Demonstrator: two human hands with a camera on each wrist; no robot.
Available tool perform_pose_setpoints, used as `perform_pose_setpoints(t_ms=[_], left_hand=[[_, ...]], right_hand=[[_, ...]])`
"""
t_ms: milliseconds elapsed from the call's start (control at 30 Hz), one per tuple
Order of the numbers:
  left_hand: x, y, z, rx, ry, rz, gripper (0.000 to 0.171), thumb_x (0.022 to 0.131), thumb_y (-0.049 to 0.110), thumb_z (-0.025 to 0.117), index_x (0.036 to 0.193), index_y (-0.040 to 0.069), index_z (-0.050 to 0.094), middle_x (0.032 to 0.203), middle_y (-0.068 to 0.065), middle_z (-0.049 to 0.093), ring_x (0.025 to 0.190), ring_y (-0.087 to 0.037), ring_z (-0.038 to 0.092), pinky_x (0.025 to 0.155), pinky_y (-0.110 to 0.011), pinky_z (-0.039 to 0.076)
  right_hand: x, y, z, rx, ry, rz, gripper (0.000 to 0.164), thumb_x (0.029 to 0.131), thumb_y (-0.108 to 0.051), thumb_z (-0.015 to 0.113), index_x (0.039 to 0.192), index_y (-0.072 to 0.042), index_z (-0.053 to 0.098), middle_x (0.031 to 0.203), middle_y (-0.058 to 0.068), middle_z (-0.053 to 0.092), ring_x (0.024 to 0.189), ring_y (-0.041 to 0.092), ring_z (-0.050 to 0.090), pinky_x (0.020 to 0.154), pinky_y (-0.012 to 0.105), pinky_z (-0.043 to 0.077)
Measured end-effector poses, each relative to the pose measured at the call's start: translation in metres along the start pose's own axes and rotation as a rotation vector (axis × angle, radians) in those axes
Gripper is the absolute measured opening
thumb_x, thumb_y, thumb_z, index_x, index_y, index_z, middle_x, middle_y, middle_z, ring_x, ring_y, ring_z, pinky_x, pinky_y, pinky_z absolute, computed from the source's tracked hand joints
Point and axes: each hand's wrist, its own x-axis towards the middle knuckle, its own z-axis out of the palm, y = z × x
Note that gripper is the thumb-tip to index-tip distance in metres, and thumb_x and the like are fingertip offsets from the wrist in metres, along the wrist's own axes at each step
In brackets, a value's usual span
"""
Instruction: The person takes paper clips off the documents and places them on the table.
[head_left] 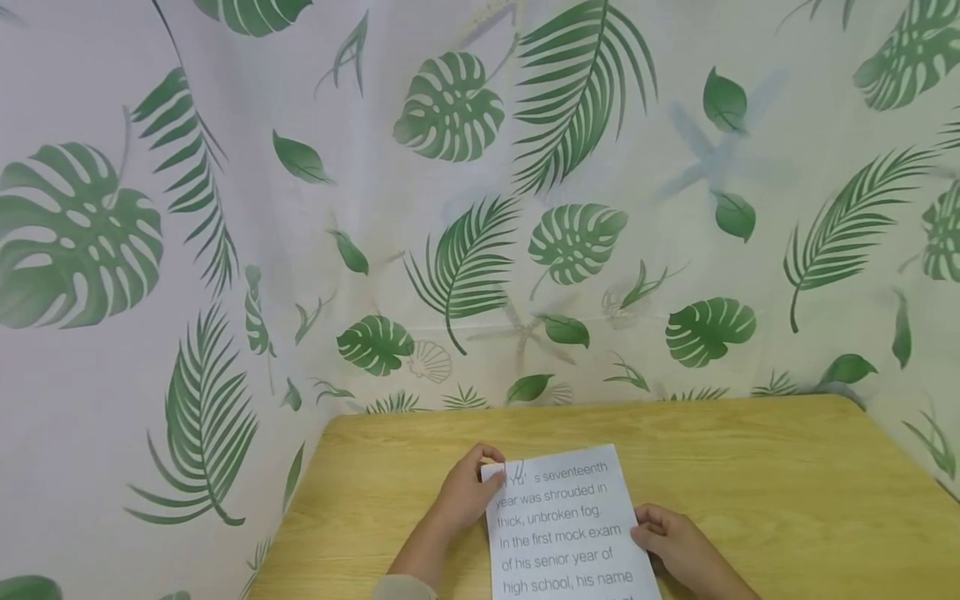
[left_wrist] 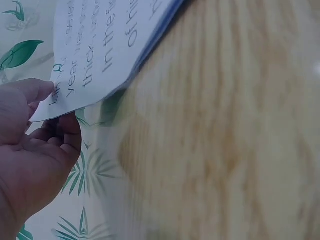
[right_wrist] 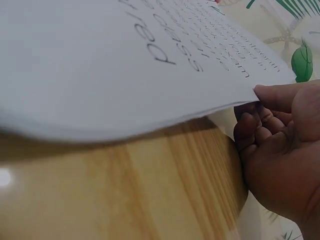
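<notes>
A thin stack of white paper sheets [head_left: 558,525] with large printed English text is held up, tilted, above the wooden table. My left hand [head_left: 468,492] pinches its upper left corner, thumb on the printed face and curled fingers behind, as the left wrist view shows at the hand [left_wrist: 40,135]. Beside that thumb, a thin looped shape like a paper clip [head_left: 517,471] lies over the first line. On the right edge, my right hand [head_left: 678,546] pinches the sheets between thumb and curled fingers; the right wrist view shows this hand [right_wrist: 280,140] too. The sheets' lower end is outside the head view.
The yellow wood-grain table [head_left: 787,467] extends beneath and behind the paper. White curtains [head_left: 480,183] printed with green leaves hang behind the table's far edge and along its sides.
</notes>
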Motion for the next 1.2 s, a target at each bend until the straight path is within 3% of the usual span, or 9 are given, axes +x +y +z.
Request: perform_pose_setpoints(t_ms=[300,800,1000,1200], left_hand=[[-0.005,0.004,-0.007,0.054,-0.024,0.014,0.016,0.096,0.028,0.066,0.110,0.031,0.058,0.088,0.003,0.065,0.073,-0.013,0.059,0.061,-0.027,0.047],[-0.007,0.011,-0.018,0.083,-0.028,0.074,0.018,0.093,0.020,0.067,0.107,0.028,0.060,0.092,0.005,0.070,0.074,-0.012,0.062,0.062,-0.026,0.049],[-0.005,0.009,-0.022,0.106,-0.008,0.080,0.018,0.093,0.020,0.067,0.109,0.026,0.061,0.096,0.006,0.071,0.083,-0.011,0.062,0.069,-0.026,0.050],[-0.002,0.006,-0.029,0.103,0.030,0.117,0.018,0.093,0.020,0.064,0.111,0.022,0.061,0.093,0.006,0.072,0.083,-0.010,0.064,0.069,-0.025,0.052]], right_hand=[[0.001,0.006,-0.001,-0.013,-0.005,-0.028,0.025,0.102,-0.011,0.051,0.119,0.007,0.057,0.096,0.007,0.071,0.081,0.016,0.065,0.066,0.027,0.053],[-0.003,0.005,-0.001,-0.014,0.026,-0.029,0.023,0.102,-0.009,0.052,0.118,0.006,0.059,0.096,0.008,0.071,0.085,0.017,0.065,0.071,0.026,0.053],[-0.005,0.009,-0.005,0.025,-0.012,-0.041,0.025,0.104,-0.012,0.050,0.120,0.006,0.057,0.104,0.011,0.071,0.090,0.017,0.065,0.075,0.026,0.053],[-0.006,0.008,-0.004,0.004,0.038,-0.016,0.026,0.102,-0.012,0.052,0.121,0.004,0.058,0.102,0.009,0.072,0.090,0.018,0.065,0.074,0.025,0.053]])
